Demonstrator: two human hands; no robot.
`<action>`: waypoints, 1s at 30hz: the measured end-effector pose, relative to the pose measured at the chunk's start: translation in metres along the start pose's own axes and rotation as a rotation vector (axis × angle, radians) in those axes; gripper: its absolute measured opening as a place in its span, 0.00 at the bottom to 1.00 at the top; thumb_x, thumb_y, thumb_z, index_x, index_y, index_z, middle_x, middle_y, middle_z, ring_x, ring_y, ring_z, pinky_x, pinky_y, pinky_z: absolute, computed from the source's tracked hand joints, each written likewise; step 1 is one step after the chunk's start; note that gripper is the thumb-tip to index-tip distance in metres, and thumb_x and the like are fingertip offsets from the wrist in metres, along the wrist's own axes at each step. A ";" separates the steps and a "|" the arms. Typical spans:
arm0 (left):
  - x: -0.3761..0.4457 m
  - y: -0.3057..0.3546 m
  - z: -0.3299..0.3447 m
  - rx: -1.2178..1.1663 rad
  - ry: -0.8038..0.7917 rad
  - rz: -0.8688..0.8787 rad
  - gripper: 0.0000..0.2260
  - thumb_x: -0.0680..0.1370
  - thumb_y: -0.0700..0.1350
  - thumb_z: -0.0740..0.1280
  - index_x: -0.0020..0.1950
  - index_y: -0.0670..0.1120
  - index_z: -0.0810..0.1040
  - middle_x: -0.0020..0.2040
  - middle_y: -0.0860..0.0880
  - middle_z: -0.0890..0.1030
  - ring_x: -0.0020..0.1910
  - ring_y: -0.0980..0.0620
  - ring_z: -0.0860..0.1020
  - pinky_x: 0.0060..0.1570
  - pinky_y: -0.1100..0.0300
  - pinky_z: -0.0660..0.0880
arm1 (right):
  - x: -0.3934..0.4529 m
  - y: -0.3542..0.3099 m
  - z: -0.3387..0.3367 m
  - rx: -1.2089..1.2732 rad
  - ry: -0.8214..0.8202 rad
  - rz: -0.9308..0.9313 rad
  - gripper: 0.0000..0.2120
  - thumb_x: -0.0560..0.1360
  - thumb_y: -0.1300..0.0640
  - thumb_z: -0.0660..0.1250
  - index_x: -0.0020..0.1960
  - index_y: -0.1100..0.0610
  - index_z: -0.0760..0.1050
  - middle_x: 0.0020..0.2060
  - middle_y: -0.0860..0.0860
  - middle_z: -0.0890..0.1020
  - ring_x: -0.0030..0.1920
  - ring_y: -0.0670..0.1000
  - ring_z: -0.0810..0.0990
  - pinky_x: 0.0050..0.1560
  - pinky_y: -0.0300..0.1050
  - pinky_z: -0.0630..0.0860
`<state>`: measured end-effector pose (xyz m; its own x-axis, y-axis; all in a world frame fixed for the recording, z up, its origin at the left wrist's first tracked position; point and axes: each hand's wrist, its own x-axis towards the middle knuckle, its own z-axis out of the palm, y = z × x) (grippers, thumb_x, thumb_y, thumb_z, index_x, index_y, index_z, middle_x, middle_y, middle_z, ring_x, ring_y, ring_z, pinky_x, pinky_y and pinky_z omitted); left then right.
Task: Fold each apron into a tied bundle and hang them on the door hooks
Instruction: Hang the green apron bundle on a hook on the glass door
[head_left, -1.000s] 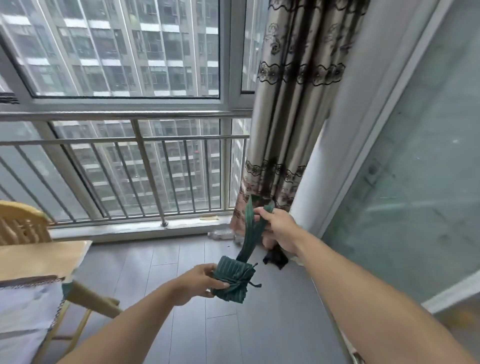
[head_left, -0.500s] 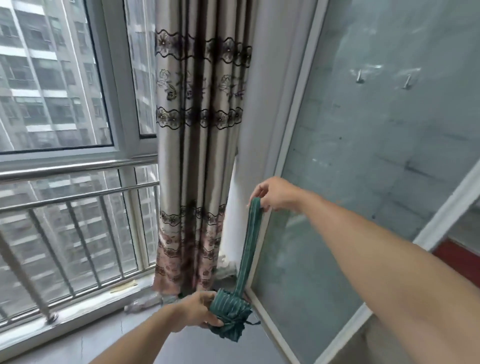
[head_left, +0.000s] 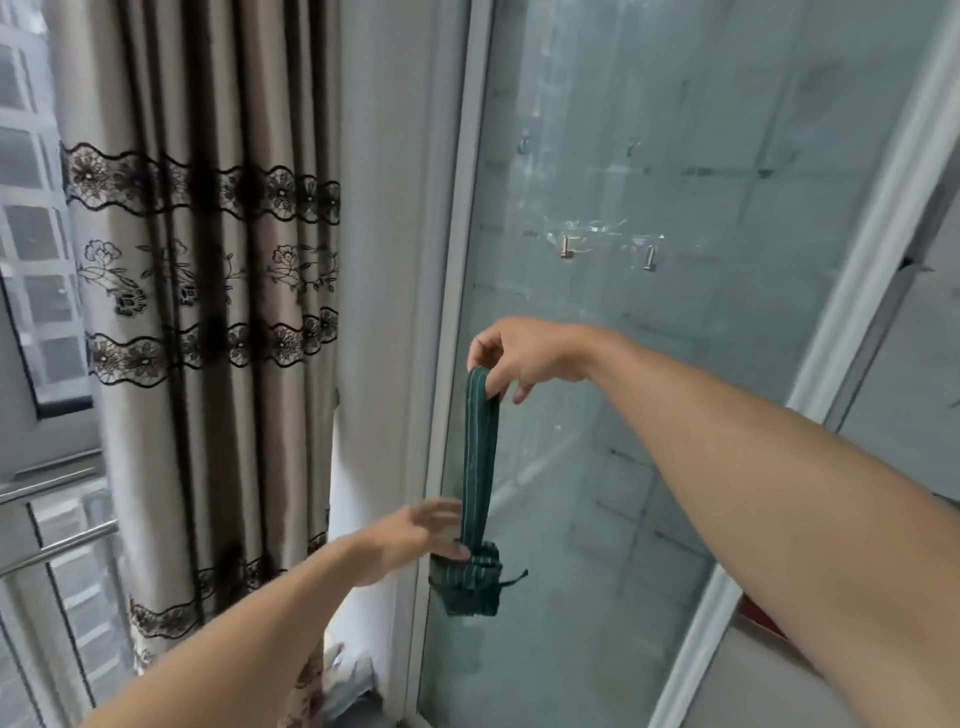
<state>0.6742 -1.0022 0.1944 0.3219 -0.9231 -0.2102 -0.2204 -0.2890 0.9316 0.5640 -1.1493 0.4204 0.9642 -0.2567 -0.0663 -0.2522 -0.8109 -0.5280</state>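
Note:
A dark green striped apron bundle, tied tight, hangs from its strap loop in front of the glass door. My right hand pinches the top of the loop and holds it up. My left hand has its fingers spread and touches the top left of the bundle. Two small metal hooks are stuck on the glass above my right hand, the left hook and the right hook. Both hooks are bare.
A beige curtain with dark lace bands hangs left of the door frame. A window and a metal railing lie at the far left. A white door frame bar slants at the right.
My view turned right and up toward the glass door. My right hand lifted the strap higher. My left hand let go of the bundle and opened beside it.

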 end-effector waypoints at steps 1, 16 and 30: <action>0.010 0.027 -0.007 -0.046 0.044 0.078 0.27 0.73 0.50 0.77 0.67 0.57 0.69 0.66 0.57 0.74 0.68 0.52 0.72 0.75 0.49 0.65 | 0.005 0.000 -0.011 -0.017 0.062 -0.001 0.09 0.75 0.69 0.70 0.49 0.57 0.77 0.39 0.51 0.81 0.40 0.49 0.82 0.36 0.41 0.80; 0.190 0.264 -0.060 -0.203 0.561 0.491 0.07 0.77 0.46 0.73 0.49 0.43 0.82 0.50 0.44 0.86 0.53 0.44 0.84 0.58 0.45 0.80 | 0.098 0.069 -0.182 -0.274 0.500 0.026 0.07 0.73 0.65 0.74 0.44 0.56 0.77 0.41 0.55 0.84 0.37 0.50 0.85 0.29 0.41 0.78; 0.264 0.298 -0.108 -0.522 0.169 0.480 0.03 0.83 0.47 0.65 0.53 0.49 0.77 0.36 0.53 0.76 0.34 0.55 0.74 0.41 0.62 0.73 | 0.136 0.092 -0.225 -0.754 0.701 0.006 0.09 0.71 0.59 0.72 0.43 0.45 0.85 0.42 0.44 0.84 0.45 0.50 0.79 0.39 0.43 0.68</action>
<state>0.7926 -1.3043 0.4487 0.4477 -0.8537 0.2661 0.0815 0.3354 0.9386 0.6538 -1.3771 0.5527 0.7592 -0.3151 0.5694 -0.4758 -0.8657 0.1553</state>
